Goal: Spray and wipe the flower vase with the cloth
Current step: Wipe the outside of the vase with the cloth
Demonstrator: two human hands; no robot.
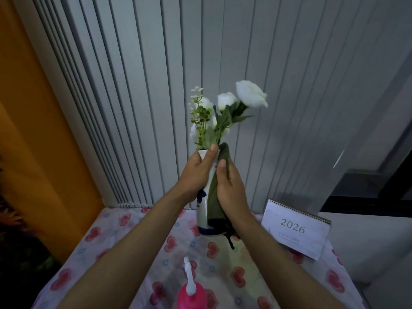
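Note:
A white vase (203, 210) with blue markings is held up above the table, white flowers (250, 93) and green leaves sticking out of its top. My left hand (197, 173) grips the vase's neck from the left, thumb reaching to the rim. My right hand (230, 188) presses a dark green cloth (215, 197) flat against the vase's right side; the cloth drapes from the rim down past the base. A pink spray bottle (191, 296) with a white nozzle stands on the table near the front edge, below my arms.
The table (116, 246) wears a white cloth printed with red hearts. A desk calendar (294, 229) marked 2026 stands at the back right. Grey vertical blinds (156, 97) hang close behind, and an orange wall (33, 141) is on the left.

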